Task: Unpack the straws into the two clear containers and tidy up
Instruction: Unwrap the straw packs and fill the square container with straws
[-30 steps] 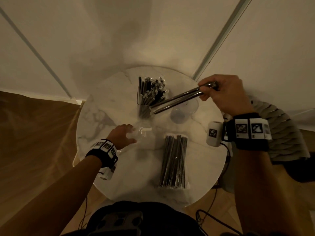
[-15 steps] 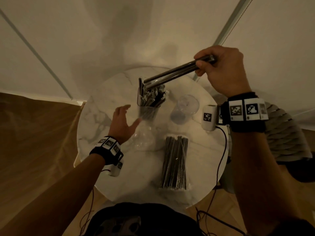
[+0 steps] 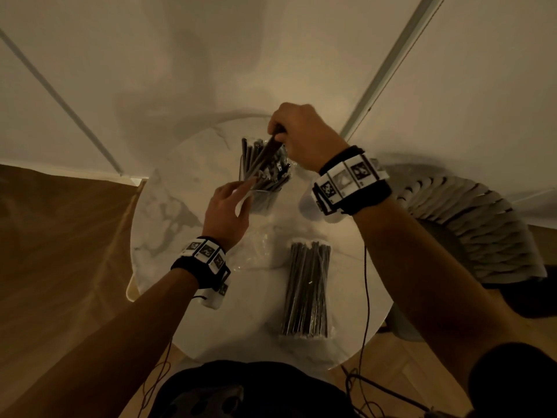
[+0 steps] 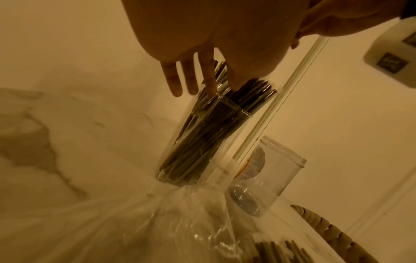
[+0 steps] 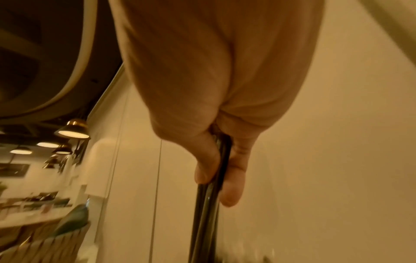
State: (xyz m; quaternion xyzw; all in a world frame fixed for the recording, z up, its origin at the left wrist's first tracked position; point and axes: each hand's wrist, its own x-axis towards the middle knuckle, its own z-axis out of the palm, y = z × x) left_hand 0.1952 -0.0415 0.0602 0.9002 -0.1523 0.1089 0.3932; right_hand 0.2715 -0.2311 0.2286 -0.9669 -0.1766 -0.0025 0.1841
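Straw-filled clear container (image 3: pixel 261 176) at 12 o'clock; right hand (image 3: pixel 304 137) pinching metal straws (image 3: pixel 268 153) into it; left hand (image 3: pixel 229 212) open, fingers straight at rim. Second container (image 4: pixel 268 179) empty.

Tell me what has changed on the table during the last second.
The right hand swung its straws up and over, and now lowers them into the full container. The left hand let go of the empty wrap and reached up, open, to the container's straws. The packet and the empty container stayed put.
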